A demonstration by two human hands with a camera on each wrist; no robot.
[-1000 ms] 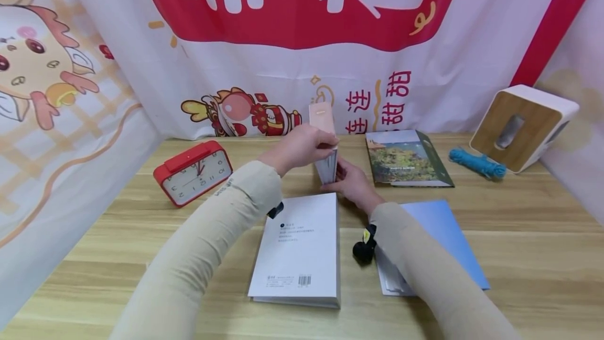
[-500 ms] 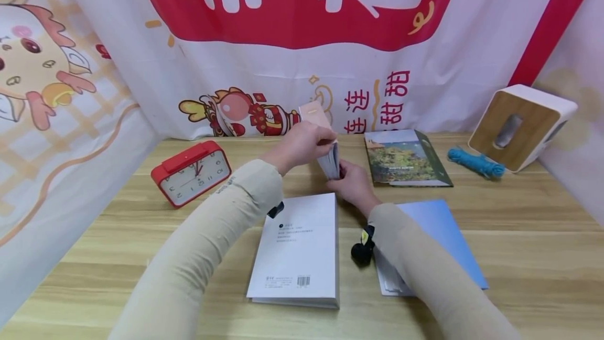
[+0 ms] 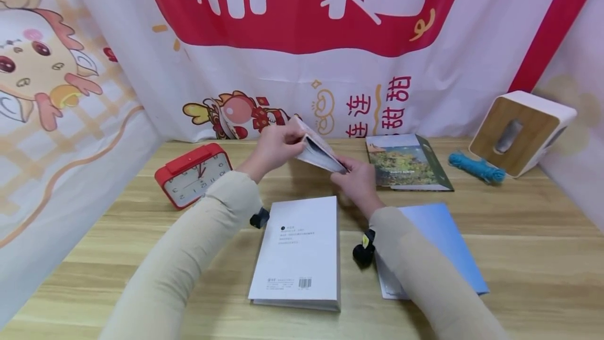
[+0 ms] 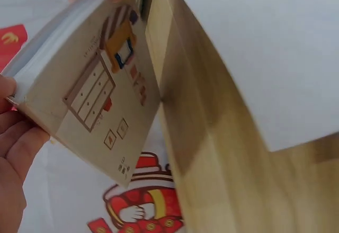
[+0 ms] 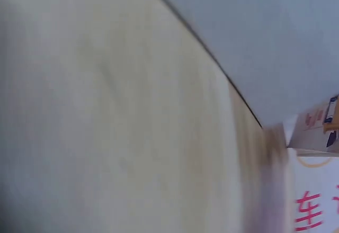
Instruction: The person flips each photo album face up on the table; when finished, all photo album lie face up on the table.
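Note:
Above the back of the table, both hands hold a small thick beige book [image 3: 322, 152], tilted, with its page edges turned towards me. My left hand [image 3: 274, 147] pinches its upper left end with thumb and fingers. At the lower right end, my right hand [image 3: 359, 180] grips the other corner. The left wrist view shows the book's cover [image 4: 100, 98], printed with small house-like drawings; fingers hold it at two corners. Nearer to me lies a white book [image 3: 297, 251] with a barcode, back cover up. The right wrist view is blurred and catches only a bit of the beige cover.
A red alarm clock [image 3: 194, 174] stands at the left. To the right are a photo album [image 3: 398, 161] with a landscape cover, a blue-covered book [image 3: 439, 235] partly under my right forearm, a blue rope bundle [image 3: 476, 167] and a wood-fronted white box [image 3: 519, 130]. A printed curtain hangs behind.
The beige book has gone from nearly upright to a slant, its upper end swinging left and down. My left hand has moved left with it; my right hand keeps hold at the lower end.

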